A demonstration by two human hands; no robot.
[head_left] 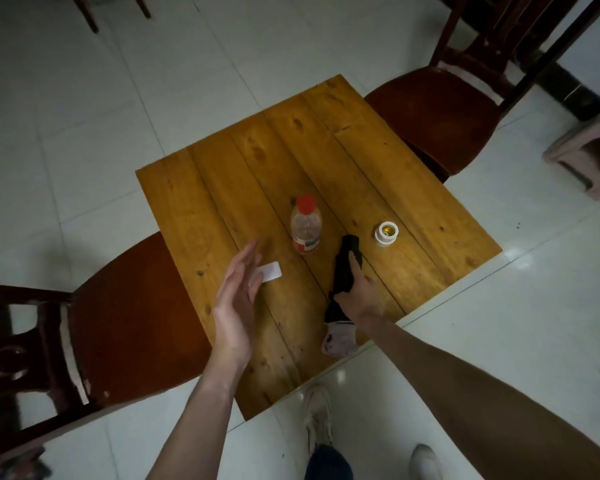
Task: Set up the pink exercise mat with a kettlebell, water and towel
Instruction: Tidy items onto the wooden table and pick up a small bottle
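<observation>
A clear water bottle (305,225) with a red cap stands upright near the middle of the small wooden table (222,188). My right hand (359,292) grips a dark cloth (345,268) that lies on the table just right of the bottle; its pale end (338,337) hangs at the table's near edge. My left hand (238,289) hovers over the table with fingers straight, left of the bottle and above a small white card (269,271). No pink mat or kettlebell is in view.
A white lamp socket (387,233) sits on the table right of the cloth. Dark wooden chairs stand at the left (125,320) and far right (444,109) of the table. A pale plastic stool (589,157) is at the right edge. My shoes (319,417) rest on white tiles.
</observation>
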